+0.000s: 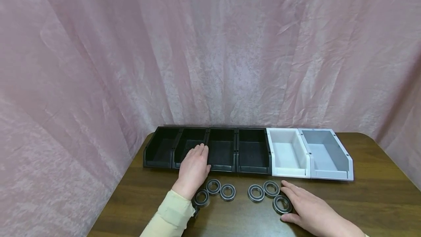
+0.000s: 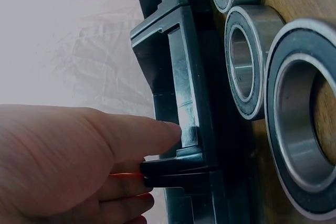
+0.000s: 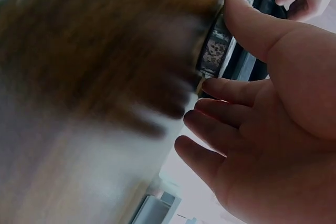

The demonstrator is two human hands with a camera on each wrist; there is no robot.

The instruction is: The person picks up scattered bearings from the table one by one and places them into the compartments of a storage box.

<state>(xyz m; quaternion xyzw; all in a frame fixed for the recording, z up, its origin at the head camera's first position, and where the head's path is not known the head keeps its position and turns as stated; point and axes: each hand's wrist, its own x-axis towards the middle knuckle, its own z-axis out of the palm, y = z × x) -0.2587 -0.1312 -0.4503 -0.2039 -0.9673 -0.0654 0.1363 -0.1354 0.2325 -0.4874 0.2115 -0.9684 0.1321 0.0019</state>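
My left hand [image 1: 194, 165] reaches over the front of the black bins [image 1: 222, 168], fingers extended above the second and third compartments from the left. In the left wrist view its thumb [image 2: 152, 135] lies by a bin's front lip [image 2: 185, 93]. No object shows in that hand. Near it on the table lie three metal ball bearings [image 1: 228, 199]. My right hand [image 1: 310, 207] rests around a ball bearing [image 1: 276, 205], thumb at its near side and index finger by its far side. The right wrist view shows this bearing [image 3: 215, 51] between thumb and index finger; firm contact cannot be told.
Two more bearings [image 1: 255, 200] lie beside the one at my right hand. A white bin [image 1: 291, 172] and a light grey bin [image 1: 332, 175] continue the row rightward. The wooden table [image 1: 243, 222] ends before a pink curtain [image 1: 230, 65].
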